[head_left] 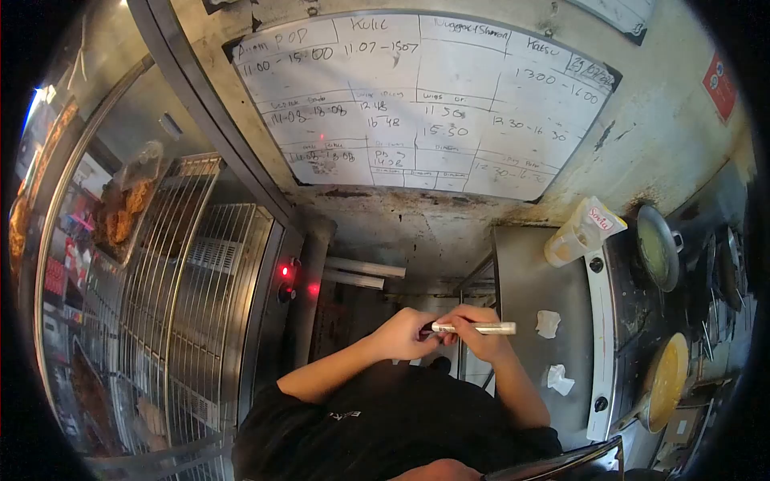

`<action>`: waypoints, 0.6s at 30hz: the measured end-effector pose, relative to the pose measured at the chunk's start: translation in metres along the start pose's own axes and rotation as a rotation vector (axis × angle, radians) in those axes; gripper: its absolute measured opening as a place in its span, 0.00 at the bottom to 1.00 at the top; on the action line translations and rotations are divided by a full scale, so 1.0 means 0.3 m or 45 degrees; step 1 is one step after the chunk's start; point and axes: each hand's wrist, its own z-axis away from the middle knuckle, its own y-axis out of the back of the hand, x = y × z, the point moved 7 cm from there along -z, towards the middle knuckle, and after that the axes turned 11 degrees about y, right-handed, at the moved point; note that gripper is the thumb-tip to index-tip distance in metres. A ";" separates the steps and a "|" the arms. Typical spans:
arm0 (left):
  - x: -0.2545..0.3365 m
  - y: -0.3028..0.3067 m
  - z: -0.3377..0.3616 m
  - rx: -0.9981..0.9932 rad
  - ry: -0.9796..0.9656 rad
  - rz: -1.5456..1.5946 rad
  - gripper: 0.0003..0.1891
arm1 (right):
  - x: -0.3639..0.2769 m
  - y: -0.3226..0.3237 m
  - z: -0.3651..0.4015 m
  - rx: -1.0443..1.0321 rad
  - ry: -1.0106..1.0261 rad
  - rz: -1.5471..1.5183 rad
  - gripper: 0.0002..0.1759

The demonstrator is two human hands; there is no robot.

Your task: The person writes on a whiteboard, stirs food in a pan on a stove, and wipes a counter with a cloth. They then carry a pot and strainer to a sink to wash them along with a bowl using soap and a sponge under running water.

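Marker [485, 328], a slim white cylinder, was held level in front of the black shirt [385, 425], below the grid-ruled whiteboard [425, 104]. The left hand [405, 335] pinched its dark cap end while the right hand [480, 342] curled around the barrel. Beside them, 2 crumpled white paper scraps [549, 323] lay on the smooth steel counter [529, 272]; wire racks [184, 264] stood to the left.

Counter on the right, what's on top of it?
On the steel counter: two crumpled tissues and a plastic jug holding a packet. The right hand, gripping a marker with the left hand, covers part of its left edge.
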 end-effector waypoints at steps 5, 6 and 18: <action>-0.435 -0.142 -0.005 -0.018 0.184 0.212 0.16 | 0.277 -0.124 0.046 -0.291 -0.145 0.117 0.17; -0.530 -0.148 0.020 0.012 0.206 0.341 0.18 | 0.359 -0.123 0.079 -0.309 -0.304 0.181 0.24; -1.246 0.350 0.184 1.305 0.832 2.140 0.04 | 0.539 0.095 0.554 -0.183 -0.610 0.635 0.22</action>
